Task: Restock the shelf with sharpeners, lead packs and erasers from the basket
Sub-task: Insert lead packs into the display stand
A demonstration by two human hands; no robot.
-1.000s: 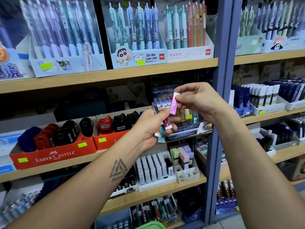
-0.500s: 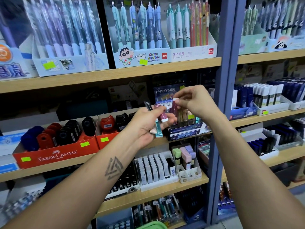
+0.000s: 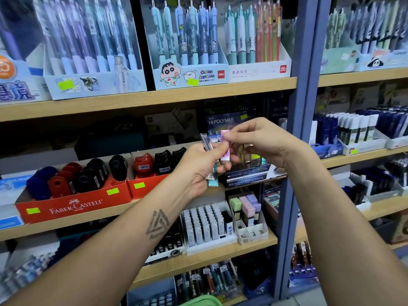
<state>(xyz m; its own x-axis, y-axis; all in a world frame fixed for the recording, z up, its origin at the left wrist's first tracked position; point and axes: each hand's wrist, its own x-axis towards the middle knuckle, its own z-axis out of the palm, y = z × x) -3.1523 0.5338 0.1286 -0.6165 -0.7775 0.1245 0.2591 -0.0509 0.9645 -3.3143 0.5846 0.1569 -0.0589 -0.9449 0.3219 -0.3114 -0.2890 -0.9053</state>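
Both hands are raised in front of the middle shelf [image 3: 154, 98]. The left hand [image 3: 198, 166] grips a small fan of slim packs [image 3: 208, 160], silver and teal ones showing above and below the fingers; they look like lead packs, though the labels are too blurred to read. The right hand [image 3: 262, 140] pinches the top of a pink pack [image 3: 225, 144] between thumb and forefinger, the pack upright and touching the left hand's fingertips. Just behind the hands stands a Hi-Polymer display box [image 3: 229, 122]. Left of the left hand, a red Faber-Castell tray [image 3: 72, 206] holds sharpeners [image 3: 88, 175]. Below the hands sit white packs [image 3: 205, 224] and pastel erasers [image 3: 247, 206]. A green basket rim [image 3: 203, 301] shows at the bottom edge.
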